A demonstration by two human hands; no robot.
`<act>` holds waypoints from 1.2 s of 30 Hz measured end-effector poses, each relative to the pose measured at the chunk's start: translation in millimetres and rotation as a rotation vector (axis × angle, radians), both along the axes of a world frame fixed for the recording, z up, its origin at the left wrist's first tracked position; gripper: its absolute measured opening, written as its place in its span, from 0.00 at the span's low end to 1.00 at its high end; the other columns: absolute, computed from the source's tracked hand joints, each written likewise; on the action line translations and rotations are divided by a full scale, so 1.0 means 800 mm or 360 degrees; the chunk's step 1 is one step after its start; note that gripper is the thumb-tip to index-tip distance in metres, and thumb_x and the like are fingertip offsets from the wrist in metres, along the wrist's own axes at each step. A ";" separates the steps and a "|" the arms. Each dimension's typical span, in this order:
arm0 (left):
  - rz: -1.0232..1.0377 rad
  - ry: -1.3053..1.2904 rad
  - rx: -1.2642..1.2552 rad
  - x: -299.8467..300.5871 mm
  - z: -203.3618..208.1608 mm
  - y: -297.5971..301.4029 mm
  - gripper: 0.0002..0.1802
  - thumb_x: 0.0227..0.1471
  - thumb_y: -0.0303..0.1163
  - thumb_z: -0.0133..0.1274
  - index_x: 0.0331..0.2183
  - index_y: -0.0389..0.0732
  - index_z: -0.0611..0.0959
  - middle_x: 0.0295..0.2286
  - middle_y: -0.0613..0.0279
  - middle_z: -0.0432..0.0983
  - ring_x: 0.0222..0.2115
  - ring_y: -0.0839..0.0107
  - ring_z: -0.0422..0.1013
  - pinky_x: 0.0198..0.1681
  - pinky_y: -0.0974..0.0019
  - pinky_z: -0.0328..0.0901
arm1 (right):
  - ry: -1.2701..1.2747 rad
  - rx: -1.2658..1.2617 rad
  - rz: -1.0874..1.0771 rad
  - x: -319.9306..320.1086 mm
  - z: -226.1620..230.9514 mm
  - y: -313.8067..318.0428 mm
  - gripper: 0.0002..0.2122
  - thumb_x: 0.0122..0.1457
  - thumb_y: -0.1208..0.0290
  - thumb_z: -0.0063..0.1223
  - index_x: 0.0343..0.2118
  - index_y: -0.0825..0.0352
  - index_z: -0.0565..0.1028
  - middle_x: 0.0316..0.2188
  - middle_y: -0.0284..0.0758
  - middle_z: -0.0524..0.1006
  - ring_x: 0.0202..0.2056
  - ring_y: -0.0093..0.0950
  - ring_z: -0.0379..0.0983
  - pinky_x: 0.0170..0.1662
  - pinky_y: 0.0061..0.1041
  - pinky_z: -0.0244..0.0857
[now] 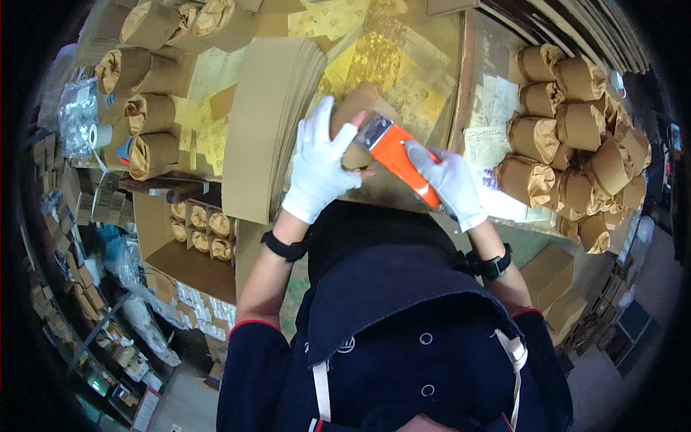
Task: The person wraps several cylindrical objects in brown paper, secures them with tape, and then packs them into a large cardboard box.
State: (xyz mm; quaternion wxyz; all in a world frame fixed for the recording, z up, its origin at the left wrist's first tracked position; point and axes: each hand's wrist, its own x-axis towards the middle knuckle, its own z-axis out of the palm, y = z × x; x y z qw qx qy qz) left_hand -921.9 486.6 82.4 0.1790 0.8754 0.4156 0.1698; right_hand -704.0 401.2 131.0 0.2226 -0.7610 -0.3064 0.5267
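Note:
My left hand (314,164), in a white glove with bare fingertips showing, holds a small brown cardboard piece (355,103). Its index finger points up, while the thumb and lower fingers curve around the piece. In my right hand (453,186), also gloved in white, is a paintbrush (398,157) with a wide orange handle and a silvery band. The brush head is angled up and left, against or just beside the cardboard; I cannot tell whether they touch. Directly left of my left hand stands a stack of flat cardboard sheets (263,129).
Yellow-stained papers (389,57) cover the bench. Paper-stuffed cardboard cups (579,126) are piled at right, with several more (147,111) at left. An open carton (188,263) below left holds paper-wrapped items in dividers. Cardboard boxes (551,273) sit low at right.

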 end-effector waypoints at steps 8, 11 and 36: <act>-0.0089 0.0091 -0.0204 0.024 -0.004 0.024 0.54 0.33 0.49 0.70 0.63 0.58 0.64 0.55 0.44 0.65 0.50 0.44 0.69 0.52 0.52 0.67 | -0.0066 0.0010 -0.0205 0.031 -0.058 -0.070 0.31 0.54 0.42 0.53 0.40 0.74 0.79 0.23 0.43 0.79 0.26 0.31 0.78 0.34 0.30 0.69; -0.0099 0.0138 -0.0570 0.036 0.009 0.044 0.58 0.32 0.52 0.70 0.64 0.54 0.61 0.55 0.44 0.66 0.50 0.45 0.69 0.52 0.52 0.67 | -0.0555 -0.0140 0.0174 0.018 -0.032 -0.040 0.32 0.54 0.39 0.48 0.31 0.73 0.80 0.21 0.52 0.77 0.28 0.44 0.79 0.35 0.37 0.71; -0.0531 0.0253 -0.0094 -0.108 0.008 0.013 0.39 0.37 0.46 0.67 0.53 0.49 0.74 0.51 0.54 0.73 0.38 0.54 0.76 0.37 0.58 0.73 | -0.1907 0.0699 0.0386 0.107 -0.130 -0.012 0.23 0.50 0.49 0.65 0.35 0.66 0.74 0.16 0.41 0.76 0.17 0.40 0.76 0.22 0.36 0.71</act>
